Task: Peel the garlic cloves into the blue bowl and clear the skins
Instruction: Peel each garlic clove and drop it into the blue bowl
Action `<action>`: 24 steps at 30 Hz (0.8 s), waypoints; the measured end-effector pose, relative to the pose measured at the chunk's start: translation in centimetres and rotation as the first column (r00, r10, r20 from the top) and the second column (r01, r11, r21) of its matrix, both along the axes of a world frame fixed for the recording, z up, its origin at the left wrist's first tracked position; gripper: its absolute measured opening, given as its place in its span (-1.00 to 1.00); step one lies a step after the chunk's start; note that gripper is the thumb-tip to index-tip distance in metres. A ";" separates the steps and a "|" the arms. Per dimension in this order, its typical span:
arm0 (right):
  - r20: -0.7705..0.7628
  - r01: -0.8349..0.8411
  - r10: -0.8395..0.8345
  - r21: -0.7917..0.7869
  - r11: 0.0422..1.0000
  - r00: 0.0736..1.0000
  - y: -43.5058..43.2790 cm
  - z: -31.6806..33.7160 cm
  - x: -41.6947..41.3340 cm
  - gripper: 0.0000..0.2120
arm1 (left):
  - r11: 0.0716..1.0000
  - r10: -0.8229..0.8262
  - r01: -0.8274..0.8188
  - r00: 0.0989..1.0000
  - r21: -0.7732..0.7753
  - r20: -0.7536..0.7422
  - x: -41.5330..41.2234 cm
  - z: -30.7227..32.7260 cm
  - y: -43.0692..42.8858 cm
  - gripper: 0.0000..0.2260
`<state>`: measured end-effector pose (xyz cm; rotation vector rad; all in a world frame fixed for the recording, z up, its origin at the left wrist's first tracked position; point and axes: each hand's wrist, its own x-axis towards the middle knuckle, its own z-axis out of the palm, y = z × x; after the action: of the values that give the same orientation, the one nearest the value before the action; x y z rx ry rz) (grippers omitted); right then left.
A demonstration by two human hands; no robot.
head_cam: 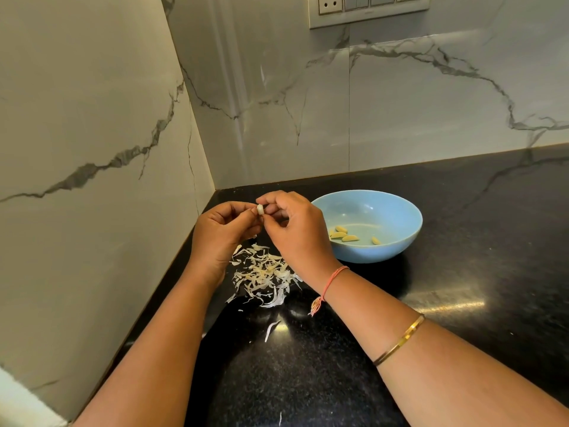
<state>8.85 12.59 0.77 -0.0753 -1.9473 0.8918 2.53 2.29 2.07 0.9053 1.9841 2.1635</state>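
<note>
Fingers [243, 208] of left hand [221, 232] and right hand [295, 229] pinching one garlic clove [260, 209], held above skins [264, 272] on counter [462, 241], just left of blue bowl [400, 241] with peeled cloves [341, 234] inside. Likely risks: slick clove popping loose into the skins; flakes drifting into bowl

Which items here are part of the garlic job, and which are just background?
Job:
- garlic clove, pinched by left hand and right hand
- blue bowl holding peeled cloves
- skins piled on counter

Just there:
- switch panel
- wrist thread
- bangle
</note>
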 end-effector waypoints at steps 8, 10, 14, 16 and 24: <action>-0.004 0.005 -0.004 0.116 0.993 1.000 0.1 -0.1 -0.1 -0.82 | 0.995 0.063 -0.069 0.994 -0.068 -0.087 0.2 -0.1 0.0 -0.86; -0.002 0.002 -0.002 0.116 0.993 1.000 0.1 -0.1 -0.1 -0.82 | 0.993 0.076 -0.084 0.992 -0.079 -0.100 0.1 -0.2 0.1 -0.86; -0.007 -0.008 0.009 0.103 0.995 1.000 0.0 -0.1 -0.1 -0.83 | 0.993 0.078 -0.086 0.993 -0.080 -0.090 0.1 -0.2 0.2 -0.87; -0.009 -0.015 0.016 0.090 0.996 1.000 0.0 -0.1 -0.1 -0.84 | 0.995 0.074 -0.078 0.996 -0.069 -0.057 0.1 -0.3 0.2 -0.87; 0.007 -0.028 0.027 0.064 0.998 1.000 0.0 -0.2 -0.1 -0.84 | 1.000 0.023 -0.024 0.995 0.008 0.098 0.2 -0.3 0.5 -0.89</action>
<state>8.79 12.59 0.61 -0.0134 -1.9857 0.8469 2.70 2.75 1.74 0.7652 1.9508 2.1851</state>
